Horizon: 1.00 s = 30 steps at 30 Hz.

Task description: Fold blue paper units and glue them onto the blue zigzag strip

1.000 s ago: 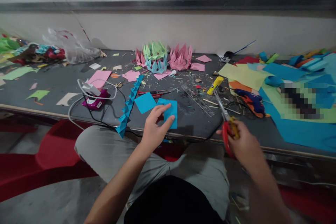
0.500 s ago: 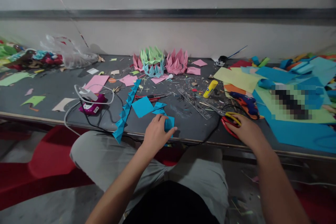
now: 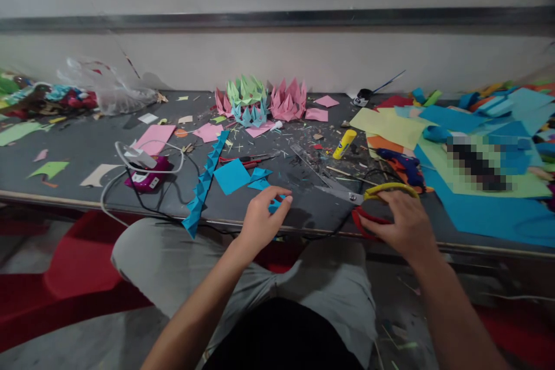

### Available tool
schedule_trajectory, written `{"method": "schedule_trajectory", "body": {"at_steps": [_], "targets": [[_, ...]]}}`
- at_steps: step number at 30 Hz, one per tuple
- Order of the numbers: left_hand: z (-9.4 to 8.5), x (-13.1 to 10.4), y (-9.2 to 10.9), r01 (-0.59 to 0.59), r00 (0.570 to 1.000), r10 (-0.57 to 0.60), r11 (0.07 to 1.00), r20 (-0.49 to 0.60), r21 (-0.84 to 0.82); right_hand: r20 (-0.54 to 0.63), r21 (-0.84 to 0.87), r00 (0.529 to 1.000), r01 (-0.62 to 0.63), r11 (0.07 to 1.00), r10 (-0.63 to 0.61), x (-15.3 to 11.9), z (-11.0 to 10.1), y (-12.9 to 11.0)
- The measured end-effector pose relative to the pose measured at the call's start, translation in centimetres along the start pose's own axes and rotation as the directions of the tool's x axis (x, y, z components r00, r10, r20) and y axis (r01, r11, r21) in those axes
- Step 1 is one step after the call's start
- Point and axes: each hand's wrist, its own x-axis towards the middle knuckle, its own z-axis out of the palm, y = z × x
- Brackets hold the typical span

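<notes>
Fingers of the left hand (image 3: 260, 221) pinch a small blue paper piece (image 3: 274, 204) at the table's near edge; the right hand (image 3: 403, 224) rests on the scissors (image 3: 373, 203).

Left thumb and forefinger are curled nearly closed on the blue piece, pressing it to the table (image 3: 87, 150) so it lies flat and steady. Just beyond those fingertips lie two folded blue triangles (image 3: 259, 178) and a blue square (image 3: 232, 176), kept within easy reach; further left runs a blue zigzag strip (image 3: 204, 182) hanging over the edge. Right fingers drape loosely over the red and yellow handles, not through the loops, and the blades lie flat, pointing away toward the left. Past them sit a glue stick (image 3: 344, 144), a blue glue gun (image 3: 401, 165), and folded paper crowns (image 3: 260, 99) by the wall.
</notes>
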Motion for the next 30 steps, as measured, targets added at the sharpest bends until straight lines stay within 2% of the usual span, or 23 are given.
{"method": "schedule_trajectory", "body": {"at_steps": [4, 8, 13, 17, 21, 27, 30], "targets": [[-0.3, -0.1, 1.7, 0.035, 0.999, -0.026, 0.978, 0.046, -0.203, -0.022, 0.004, 0.998, 0.066, 0.998, -0.066, 0.8, -1.0, -1.8], [-0.1, -0.7, 2.5, 0.155, 0.986, -0.121, 0.926, 0.119, -0.344, 0.002, 0.027, 0.997, 0.082, 0.996, -0.083, 0.9, -1.7, -3.3], [0.6, -1.2, 3.0, 0.234, 0.971, -0.187, 0.883, 0.152, -0.408, 0.021, 0.025, 0.999, 0.041, 0.999, -0.041, 0.8, -2.0, -4.4], [1.0, -1.2, 3.4, 0.242, 0.97, -0.218, 0.852, 0.107, -0.464, -0.005, 0.005, 0.995, 0.095, 0.995, -0.095, 1.1, -2.1, -4.7], [1.2, -1.2, 3.4, 0.274, 0.961, -0.249, 0.791, 0.122, -0.547, -0.029, -0.023, 0.994, 0.108, 0.994, -0.108, 1.3, -2.1, -4.8], [1.3, -1.3, 3.5, 0.343, 0.935, -0.33, 0.741, 0.132, -0.577, 0.008, -0.024, 0.999, 0.033, 0.999, -0.033, 0.8, -1.9, -4.8], [1.7, -1.2, 3.6, 0.365, 0.918, -0.377, 0.678, 0.125, -0.638, 0.023, -0.057, 1.0, 0.018, 0.998, -0.016, 0.5, -1.7, -5.0]]}}
